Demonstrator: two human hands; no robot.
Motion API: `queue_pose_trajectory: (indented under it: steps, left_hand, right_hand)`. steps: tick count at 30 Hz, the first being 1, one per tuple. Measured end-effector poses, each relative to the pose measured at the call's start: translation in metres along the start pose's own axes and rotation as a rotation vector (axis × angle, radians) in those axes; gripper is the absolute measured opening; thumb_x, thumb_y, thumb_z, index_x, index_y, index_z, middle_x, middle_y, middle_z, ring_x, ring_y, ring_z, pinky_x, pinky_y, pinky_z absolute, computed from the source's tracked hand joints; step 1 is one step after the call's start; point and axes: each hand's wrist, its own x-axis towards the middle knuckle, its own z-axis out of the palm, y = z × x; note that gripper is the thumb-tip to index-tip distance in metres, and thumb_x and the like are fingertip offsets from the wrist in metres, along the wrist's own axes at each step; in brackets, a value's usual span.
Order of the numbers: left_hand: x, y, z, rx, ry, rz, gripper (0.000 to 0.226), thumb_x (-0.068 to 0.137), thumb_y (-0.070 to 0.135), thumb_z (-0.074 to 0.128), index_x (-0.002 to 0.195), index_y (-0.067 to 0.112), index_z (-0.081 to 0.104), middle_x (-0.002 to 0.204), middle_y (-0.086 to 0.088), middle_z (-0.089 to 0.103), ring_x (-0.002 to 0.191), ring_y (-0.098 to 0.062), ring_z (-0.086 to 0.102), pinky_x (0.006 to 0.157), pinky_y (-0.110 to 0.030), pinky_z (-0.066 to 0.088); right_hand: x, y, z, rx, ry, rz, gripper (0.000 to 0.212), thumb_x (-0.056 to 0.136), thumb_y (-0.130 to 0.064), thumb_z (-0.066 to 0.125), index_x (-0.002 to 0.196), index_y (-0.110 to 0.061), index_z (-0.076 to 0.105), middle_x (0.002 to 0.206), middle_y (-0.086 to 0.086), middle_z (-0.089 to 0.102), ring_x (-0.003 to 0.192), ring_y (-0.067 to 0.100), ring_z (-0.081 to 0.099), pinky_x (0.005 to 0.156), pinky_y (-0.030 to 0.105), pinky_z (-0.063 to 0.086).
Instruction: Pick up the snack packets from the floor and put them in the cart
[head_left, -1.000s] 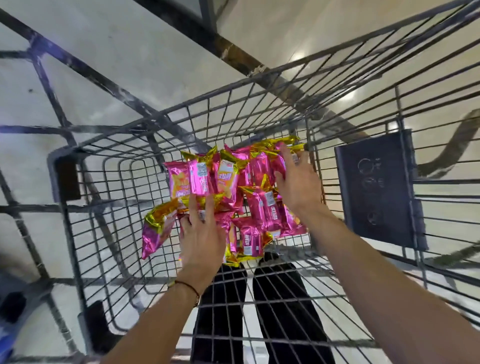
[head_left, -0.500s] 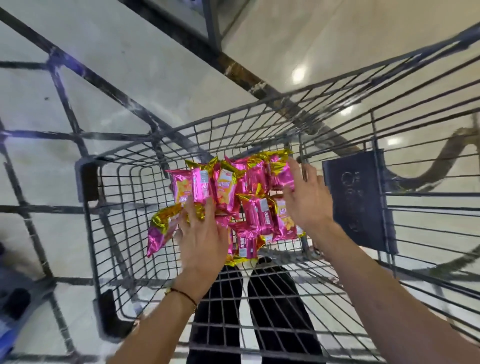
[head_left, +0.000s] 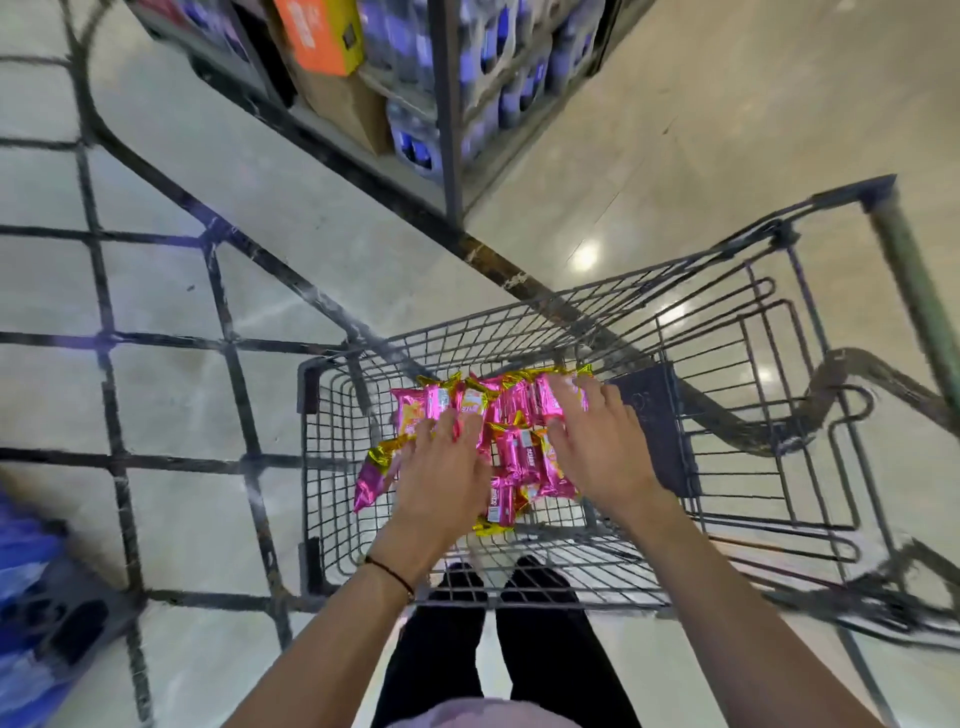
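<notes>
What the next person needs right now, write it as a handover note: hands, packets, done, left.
Left hand: open, fingers flat on the snack packets.
Right hand: open, fingers flat on the same pile.
Packets: a pink-and-gold pile inside the cart, under both hands.
Done: this pile is in the cart.
Left: lift both hands out. No packets show on the floor in view, but check beyond it.
</notes>
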Motion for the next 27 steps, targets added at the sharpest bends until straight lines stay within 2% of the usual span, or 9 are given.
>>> queue_pose_trajectory:
  steps: [2, 6, 11, 15, 18, 23, 27]
  left_hand:
    - [-0.018, -0.004, -0.021, 0.006, 0.039, 0.024, 0.054, 0.102, 0.036, 0.043, 0.153, 0.024, 0.030, 0.160, -0.012, 0.031, 0.146, -0.038, 0.026, 0.118, -0.057, 0.029]
    - [-0.051, -0.010, -0.069, 0.025, 0.074, 0.073, 0.056, 0.100, 0.037, 0.047, 0.153, 0.027, 0.032, 0.158, -0.010, 0.035, 0.144, -0.037, 0.029, 0.114, -0.056, 0.034]
    - [-0.098, -0.021, -0.111, 0.088, 0.269, 0.056, 0.051, 0.098, 0.035, 0.051, 0.146, 0.026, 0.040, 0.153, -0.008, 0.040, 0.140, -0.036, 0.035, 0.112, -0.056, 0.037]
    - [-0.128, -0.033, -0.118, 0.129, 0.395, -0.100, 0.048, 0.097, 0.034, 0.049, 0.144, 0.023, 0.046, 0.151, -0.009, 0.045, 0.139, -0.036, 0.037, 0.108, -0.053, 0.039]
    - [-0.156, -0.033, -0.117, 0.141, 0.490, -0.234, 0.053, 0.094, 0.035, 0.056, 0.145, 0.021, 0.047, 0.147, -0.010, 0.048, 0.136, -0.038, 0.042, 0.105, -0.053, 0.041]
    - [-0.211, -0.022, -0.099, 0.133, 0.585, -0.477, 0.052, 0.095, 0.041, 0.055, 0.142, 0.020, 0.050, 0.144, -0.014, 0.052, 0.132, -0.040, 0.047, 0.102, -0.055, 0.044]
    - [-0.267, -0.014, -0.070, 0.115, 0.632, -0.679, 0.049, 0.089, 0.038, 0.062, 0.134, 0.018, 0.056, 0.137, -0.014, 0.056, 0.126, -0.042, 0.051, 0.098, -0.055, 0.046]
  right_hand:
    - [-0.017, -0.012, -0.023, -0.033, 0.015, -0.026, 0.049, 0.103, -0.036, 0.043, 0.150, -0.025, 0.036, 0.142, 0.011, 0.050, 0.130, 0.033, 0.045, 0.100, 0.051, 0.045]
    - [-0.045, -0.032, -0.065, -0.087, 0.089, -0.062, 0.049, 0.101, -0.035, 0.046, 0.148, -0.021, 0.042, 0.137, 0.016, 0.056, 0.126, 0.039, 0.050, 0.097, 0.055, 0.046]
    - [-0.069, -0.053, -0.097, -0.090, 0.202, -0.095, 0.053, 0.102, -0.038, 0.044, 0.151, -0.020, 0.038, 0.137, 0.016, 0.056, 0.126, 0.040, 0.050, 0.098, 0.054, 0.047]
    - [-0.077, -0.060, -0.106, -0.095, 0.214, -0.172, 0.054, 0.103, -0.043, 0.036, 0.153, -0.022, 0.034, 0.143, 0.012, 0.053, 0.129, 0.038, 0.047, 0.101, 0.054, 0.046]
    - [-0.085, -0.068, -0.110, -0.111, 0.225, -0.276, 0.055, 0.102, -0.044, 0.029, 0.151, -0.022, 0.039, 0.142, 0.011, 0.053, 0.127, 0.036, 0.047, 0.098, 0.052, 0.047]
    - [-0.100, -0.078, -0.112, -0.111, 0.212, -0.492, 0.050, 0.102, -0.040, 0.044, 0.148, -0.021, 0.044, 0.142, 0.012, 0.054, 0.130, 0.037, 0.047, 0.101, 0.055, 0.046]
    - [-0.120, -0.091, -0.115, -0.104, 0.224, -0.712, 0.048, 0.103, -0.038, 0.043, 0.146, -0.018, 0.046, 0.140, 0.012, 0.054, 0.130, 0.037, 0.047, 0.099, 0.055, 0.047]
